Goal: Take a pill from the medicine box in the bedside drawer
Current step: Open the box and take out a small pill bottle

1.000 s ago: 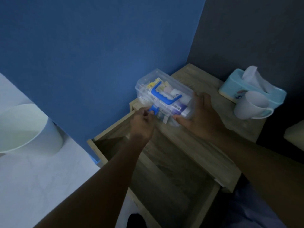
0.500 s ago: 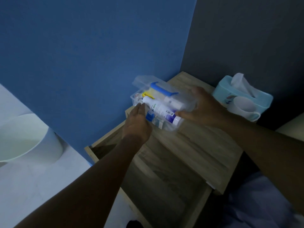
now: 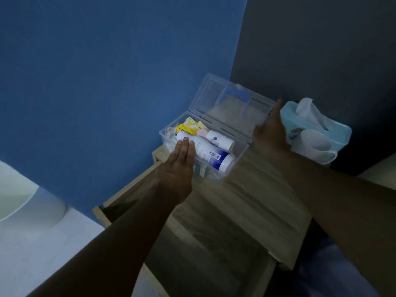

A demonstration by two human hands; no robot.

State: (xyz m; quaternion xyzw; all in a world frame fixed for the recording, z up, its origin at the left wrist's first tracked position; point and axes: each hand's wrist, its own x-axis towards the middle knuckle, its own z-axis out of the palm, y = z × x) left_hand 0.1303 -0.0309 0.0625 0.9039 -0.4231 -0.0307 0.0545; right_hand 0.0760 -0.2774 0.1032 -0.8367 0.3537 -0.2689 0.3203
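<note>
A clear plastic medicine box (image 3: 240, 150) stands on the wooden bedside table (image 3: 252, 202), its lid (image 3: 233, 108) with a blue handle swung fully open toward the wall. Inside lie a large white bottle (image 3: 211, 156), a smaller white bottle (image 3: 220, 140) and yellow packets (image 3: 188, 127). My left hand (image 3: 179, 168) rests flat, fingers together, against the box's near side and the large bottle. My right hand (image 3: 271, 133), blurred, hovers open just right of the lid, holding nothing. The drawer (image 3: 192, 254) below is pulled out and looks bare.
A light blue tissue box (image 3: 319, 123) and a white mug (image 3: 315, 147) stand at the table's right rear, close behind my right hand. Blue wall on the left, dark wall behind. A white round bin (image 3: 23, 200) sits on the pale floor at left.
The lid has swung from nearly shut to fully open. My right hand let go of the box and moved right toward the tissue box. My left hand flattened against the box front.
</note>
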